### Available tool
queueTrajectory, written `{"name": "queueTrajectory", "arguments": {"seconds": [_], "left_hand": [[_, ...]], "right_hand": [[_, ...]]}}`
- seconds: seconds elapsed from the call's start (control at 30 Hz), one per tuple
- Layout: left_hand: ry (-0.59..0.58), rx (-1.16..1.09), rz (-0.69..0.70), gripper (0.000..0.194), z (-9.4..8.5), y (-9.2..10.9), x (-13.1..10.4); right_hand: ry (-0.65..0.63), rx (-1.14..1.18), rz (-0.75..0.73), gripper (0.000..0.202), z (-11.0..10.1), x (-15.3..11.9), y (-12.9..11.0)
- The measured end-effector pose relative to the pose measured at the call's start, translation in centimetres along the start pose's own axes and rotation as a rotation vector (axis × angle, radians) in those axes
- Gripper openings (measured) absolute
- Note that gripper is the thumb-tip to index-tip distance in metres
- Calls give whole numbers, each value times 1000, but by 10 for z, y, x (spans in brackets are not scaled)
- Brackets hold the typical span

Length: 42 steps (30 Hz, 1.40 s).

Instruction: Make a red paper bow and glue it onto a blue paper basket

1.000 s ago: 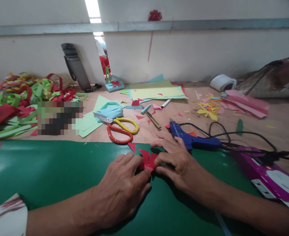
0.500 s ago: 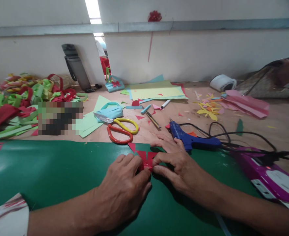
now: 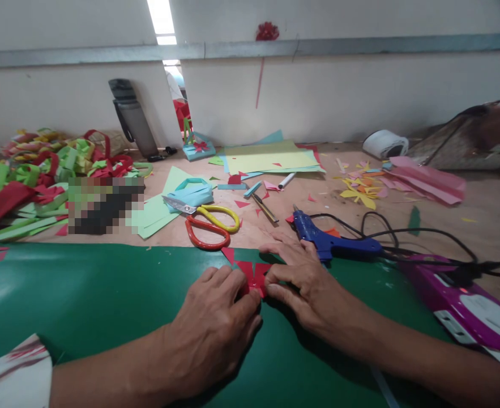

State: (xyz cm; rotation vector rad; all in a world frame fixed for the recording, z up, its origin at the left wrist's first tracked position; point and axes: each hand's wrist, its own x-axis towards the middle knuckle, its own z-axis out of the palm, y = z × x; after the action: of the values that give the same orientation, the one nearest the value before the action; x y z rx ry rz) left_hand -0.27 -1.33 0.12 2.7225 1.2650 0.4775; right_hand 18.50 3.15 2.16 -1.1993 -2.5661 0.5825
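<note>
Two bare hands meet over a green sheet (image 3: pixel 105 294), holding a small, notched red paper piece (image 3: pixel 257 277) between them. The left hand (image 3: pixel 218 326) pinches its left side, fingers bunched; the right hand (image 3: pixel 307 283) pinches its right side between thumb and forefinger, other fingers spread. Light, even pressure would probably suit the thin paper best, with the spread fingers clear of the blue glue gun (image 3: pixel 317 233) just beyond.

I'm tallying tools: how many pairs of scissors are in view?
1: the scissors with red and yellow handles, lying beyond the left hand. More could be hidden in the paper heap at left.
</note>
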Motion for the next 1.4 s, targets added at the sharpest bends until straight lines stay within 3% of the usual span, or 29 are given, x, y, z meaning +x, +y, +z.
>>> {"name": "queueTrajectory", "arguments": {"seconds": [0.63,1.1,1.4], "left_hand": [[28,9,5,21,-1,1,0],[141,1,54,21,2,2,-3],[136,-10,40,21,0,3,-3]], "right_hand": [[13,19,44,17,4,0,-3],[-22,-14,92,13,2,2,-6],[-21,-13,103,22,4,3,-10]]}}
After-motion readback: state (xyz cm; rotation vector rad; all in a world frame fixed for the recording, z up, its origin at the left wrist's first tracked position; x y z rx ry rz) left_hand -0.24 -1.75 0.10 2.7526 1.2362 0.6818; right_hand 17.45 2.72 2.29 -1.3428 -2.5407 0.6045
